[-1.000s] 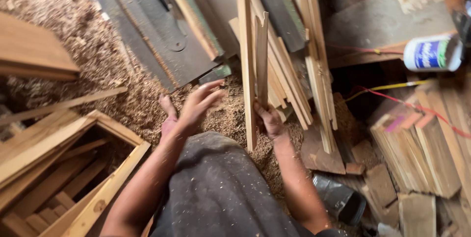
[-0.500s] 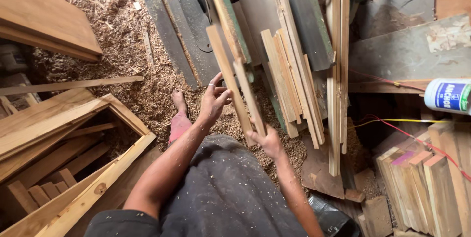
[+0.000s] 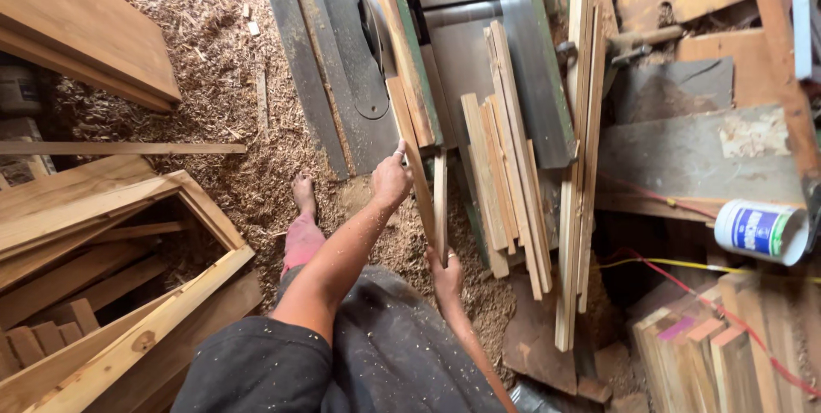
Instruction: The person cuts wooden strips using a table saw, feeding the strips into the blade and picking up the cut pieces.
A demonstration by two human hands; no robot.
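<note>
Head view: left hand (image 3: 392, 180) grips wood strip (image 3: 414, 156); right hand (image 3: 446, 274) grips slat (image 3: 440, 199).

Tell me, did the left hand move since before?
Yes. The left hand went up from the sawdust floor to the saw table, gripping a wood strip.

Two pale, narrow wooden strips stand side by side just in front of the table saw. The longer strip (image 3: 412, 156) leans tilted, its top against the saw's worktop edge, its lower end hidden. The shorter strip (image 3: 440, 203), just right of it, stands nearly upright, the two close together at their lower ends. Both are rough-sawn, light tan, thin and straight.
</note>
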